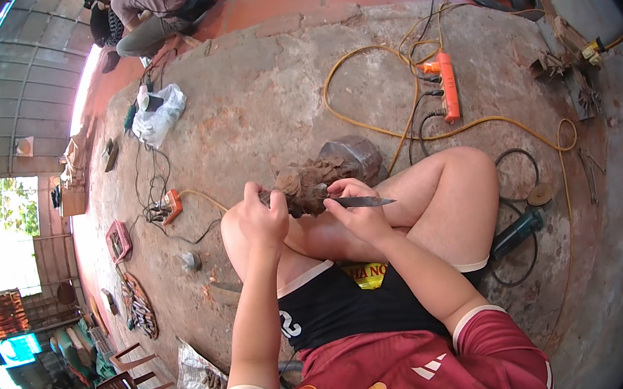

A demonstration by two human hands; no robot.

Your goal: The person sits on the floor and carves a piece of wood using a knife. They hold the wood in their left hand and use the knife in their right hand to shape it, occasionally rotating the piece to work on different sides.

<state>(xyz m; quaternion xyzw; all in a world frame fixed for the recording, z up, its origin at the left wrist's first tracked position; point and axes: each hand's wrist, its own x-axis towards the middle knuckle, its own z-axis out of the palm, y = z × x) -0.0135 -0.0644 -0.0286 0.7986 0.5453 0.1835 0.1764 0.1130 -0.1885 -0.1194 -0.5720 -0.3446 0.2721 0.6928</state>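
Observation:
A rough brown piece, looking like carved wood (313,176), lies over my crossed legs. My left hand (266,219) is closed at its near left end, and something dark shows under the fingers. In my right hand (360,212) is a slim dark tool with a pointed tip (368,201), pinched between thumb and fingers close against the brown piece; the tip points right. Whether it is a knife or a file I cannot tell. Just beyond the carved piece sits a rounded, greyish, see-through object (352,157), its kind unclear.
An orange power strip (448,87) with a looping yellow cable lies ahead right. A green cylindrical power tool (517,235) rests beside my right knee. To the left are a plastic bag (159,116), an orange socket block (165,208) and a pink basket (118,241). Another person (161,11) crouches far left.

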